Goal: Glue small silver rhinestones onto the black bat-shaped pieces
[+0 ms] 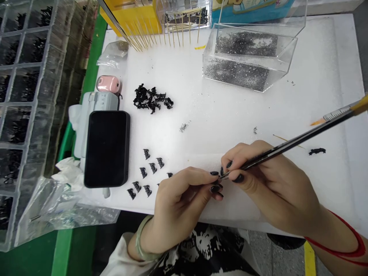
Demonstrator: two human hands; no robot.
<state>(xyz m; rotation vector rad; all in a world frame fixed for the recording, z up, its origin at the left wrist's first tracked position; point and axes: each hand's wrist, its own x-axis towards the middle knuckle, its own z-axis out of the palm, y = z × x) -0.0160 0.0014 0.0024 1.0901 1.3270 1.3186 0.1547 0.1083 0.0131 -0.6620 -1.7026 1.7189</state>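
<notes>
At the lower centre of the frame, the left hand (184, 195) is pinching a tiny black part — mostly hidden — in a closed fingertip grip. The right hand (273, 184) is gripping a long thin black-handled tool (299, 140), its tip touching that part. Both are hovering over the white foam-covered counter (230, 115) — small black moulded clips (149, 172) are lying in rows to the left, beside a black smartphone (107, 147).

Black clips (152, 99), white mat (316, 96), pink gadget (108, 83), green bench (61, 249).
</notes>
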